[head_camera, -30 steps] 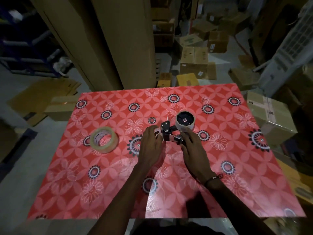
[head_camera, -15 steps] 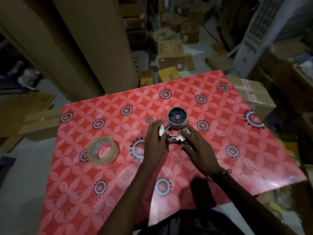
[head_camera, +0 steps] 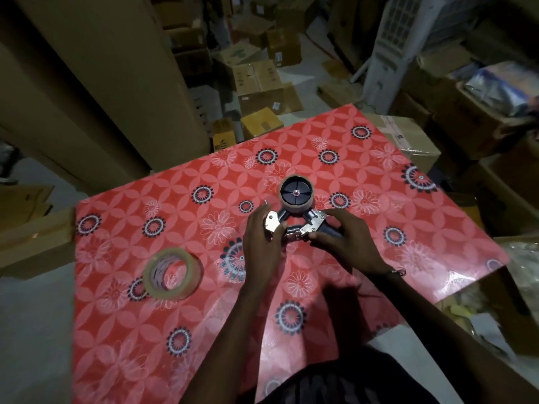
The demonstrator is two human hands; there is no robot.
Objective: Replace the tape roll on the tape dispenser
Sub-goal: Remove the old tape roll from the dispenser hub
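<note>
Gripping both hands (head_camera: 303,243): tape dispenser (head_camera: 296,217), spool end pointing away.

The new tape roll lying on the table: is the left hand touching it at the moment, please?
Apart. In the head view, patterned tablecloth shows between the new tape roll and the left hand, which grips the tape dispenser instead.

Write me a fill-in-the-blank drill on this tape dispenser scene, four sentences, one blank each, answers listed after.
1. The metal-and-black tape dispenser is held by ____ hands.
2. The full roll of clear tape lies on the red flower-patterned tablecloth on the ____ side of the left hand.
3. The spent brown cardboard core sits on the dispenser's black ____.
4. The right hand holds the dispenser by its black ____.

Missing words: both; left; wheel; handle
</note>
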